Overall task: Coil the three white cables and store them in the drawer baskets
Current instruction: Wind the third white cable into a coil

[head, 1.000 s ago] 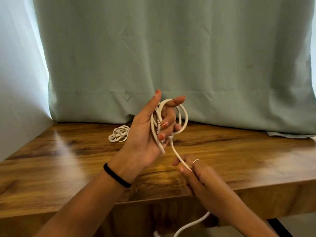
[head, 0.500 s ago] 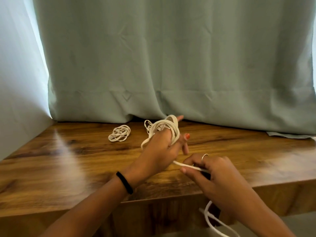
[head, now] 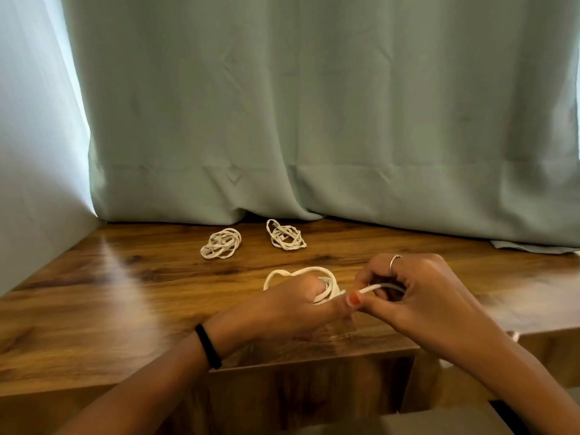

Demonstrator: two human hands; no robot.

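Observation:
Two coiled white cables lie on the wooden table near the curtain: one coil (head: 221, 243) to the left and a second coil (head: 285, 238) just right of it. A third white cable (head: 303, 273) is looped around the fingers of my left hand (head: 292, 304), which rests low over the table's front part. My right hand (head: 417, 291) pinches the free end of that same cable right beside my left thumb. The two hands touch. No drawer or basket shows clearly.
The wooden table (head: 125, 296) meets a pale wall on the left and a green curtain (head: 314, 120) along the back. The curtain's hem spills onto the table at the far right. Below the table's front edge is dark wood.
My left hand has dropped from chest height to just above the table with the coil on it. My right hand has come up from below the edge to meet it. The second coil now shows.

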